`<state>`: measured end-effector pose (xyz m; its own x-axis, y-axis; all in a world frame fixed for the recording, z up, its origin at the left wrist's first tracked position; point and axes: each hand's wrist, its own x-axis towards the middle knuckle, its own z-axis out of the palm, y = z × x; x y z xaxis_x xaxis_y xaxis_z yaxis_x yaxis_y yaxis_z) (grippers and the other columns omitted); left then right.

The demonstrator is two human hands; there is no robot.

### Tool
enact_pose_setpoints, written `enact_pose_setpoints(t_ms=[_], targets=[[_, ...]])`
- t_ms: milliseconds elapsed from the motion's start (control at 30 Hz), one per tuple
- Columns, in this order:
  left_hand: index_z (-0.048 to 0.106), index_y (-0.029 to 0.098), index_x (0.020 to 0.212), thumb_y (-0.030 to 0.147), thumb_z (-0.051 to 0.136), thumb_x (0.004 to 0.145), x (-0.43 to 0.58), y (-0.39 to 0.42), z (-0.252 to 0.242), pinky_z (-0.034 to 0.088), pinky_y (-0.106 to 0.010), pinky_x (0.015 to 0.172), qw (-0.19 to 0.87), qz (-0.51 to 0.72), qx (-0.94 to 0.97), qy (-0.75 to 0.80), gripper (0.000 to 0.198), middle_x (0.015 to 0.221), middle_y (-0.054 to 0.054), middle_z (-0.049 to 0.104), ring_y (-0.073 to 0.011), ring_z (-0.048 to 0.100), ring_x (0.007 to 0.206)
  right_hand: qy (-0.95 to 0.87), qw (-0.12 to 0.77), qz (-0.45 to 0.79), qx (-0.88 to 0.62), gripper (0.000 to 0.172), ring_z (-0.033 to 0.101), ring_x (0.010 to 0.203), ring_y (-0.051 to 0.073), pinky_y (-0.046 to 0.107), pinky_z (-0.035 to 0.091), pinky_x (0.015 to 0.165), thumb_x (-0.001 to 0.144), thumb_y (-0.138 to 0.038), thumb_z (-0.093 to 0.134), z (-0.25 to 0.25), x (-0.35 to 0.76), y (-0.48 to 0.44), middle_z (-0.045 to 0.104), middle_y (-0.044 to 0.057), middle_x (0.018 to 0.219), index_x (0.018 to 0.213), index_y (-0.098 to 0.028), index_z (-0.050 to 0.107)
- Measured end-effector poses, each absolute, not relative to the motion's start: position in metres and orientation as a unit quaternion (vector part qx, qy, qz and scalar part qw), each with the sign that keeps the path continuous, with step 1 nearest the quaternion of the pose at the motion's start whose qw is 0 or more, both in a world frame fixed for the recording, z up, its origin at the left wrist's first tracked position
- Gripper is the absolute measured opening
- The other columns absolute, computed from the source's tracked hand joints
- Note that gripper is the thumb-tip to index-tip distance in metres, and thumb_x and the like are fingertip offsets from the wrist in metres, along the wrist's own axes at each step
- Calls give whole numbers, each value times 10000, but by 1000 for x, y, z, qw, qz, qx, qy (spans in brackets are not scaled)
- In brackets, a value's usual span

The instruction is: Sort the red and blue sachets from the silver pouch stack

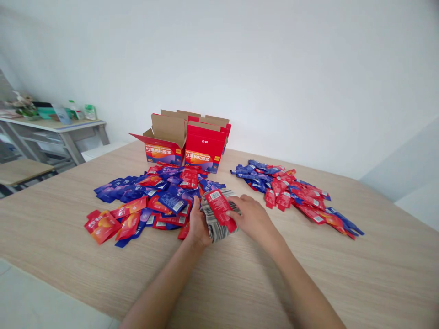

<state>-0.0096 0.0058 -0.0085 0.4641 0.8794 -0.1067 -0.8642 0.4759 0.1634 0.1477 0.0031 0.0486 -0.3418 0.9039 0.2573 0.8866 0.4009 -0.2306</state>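
Note:
My left hand point(200, 222) is closed round the left side of a folded grey striped cloth point(216, 228), its thumb upright along the edge. On top of the cloth lies a red pouch point(218, 206) with a white barcode label. From the right, my right hand point(252, 217) grips the pouch's lower part between thumb and fingers. Left of and behind my hands spreads a heap of red and blue pouches point(173, 201), close to my left hand. A second pile of red and blue pouches point(291, 189) lies to the right, apart from my right hand.
Open cardboard boxes, among them a left box point(163, 153) and a right box point(205, 146), stand behind the heap near the white wall point(274, 68). Farther left is another desk point(61, 127) with bottles and a plant, and a wooden stool point(24, 171).

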Motion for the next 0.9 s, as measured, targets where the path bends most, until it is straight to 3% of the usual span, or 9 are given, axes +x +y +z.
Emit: enact_pose_setpoints(t_ms=[100, 200, 267, 433, 700, 900], targets=[[594, 141, 1303, 721, 387, 886, -11, 6, -8, 501, -513, 927, 857, 508, 46, 76, 743, 1211, -180, 690, -338, 673, 1047, -849, 185, -81, -488, 448, 557, 1194, 318, 482, 425, 1015, 938, -320, 586, 52, 143, -3, 613, 157, 1276, 1378, -241, 568], [586, 156, 1323, 708, 346, 908, -8, 3, -7, 493, -506, 949, 863, 496, 50, 75, 731, 1204, -167, 695, -332, 669, 1074, -883, 199, -90, -415, 457, 367, 1426, 298, 531, 294, 1152, 1019, -308, 433, 45, 137, -1, 399, 142, 1551, 1472, -255, 463], [575, 149, 1340, 704, 346, 911, -4, 0, -6, 482, -507, 969, 869, 485, 58, 79, 737, 1200, -170, 696, -338, 661, 1102, -876, 204, -92, -427, 448, 339, 1449, 304, 567, 265, 1164, 1027, -294, 407, 35, 131, 4, 375, 136, 1570, 1471, -276, 469], [560, 135, 1362, 720, 292, 911, -5, -3, -4, 486, -503, 978, 863, 494, 50, 98, 786, 1187, -183, 701, -342, 657, 1124, -853, 229, -80, -462, 436, 446, 1368, 302, 565, 339, 1137, 1010, -253, 431, 8, 118, 11, 448, 148, 1501, 1438, -267, 512], [564, 70, 1350, 800, 185, 869, -25, 11, -15, 507, -485, 956, 840, 528, 70, 103, 953, 1182, -221, 695, -347, 659, 1118, -858, 235, -77, -450, 424, 396, 1408, 359, 631, 309, 1139, 986, -249, 482, 2, 104, -5, 417, 188, 1526, 1403, -221, 555], [537, 135, 1397, 804, 258, 861, -9, 1, -9, 451, -515, 1019, 861, 499, 69, 72, 902, 1274, -190, 663, -355, 615, 1194, -838, 267, -67, -471, 410, 383, 1414, 352, 631, 321, 1129, 989, -248, 471, 1, 117, 13, 394, 168, 1552, 1385, -222, 575]])
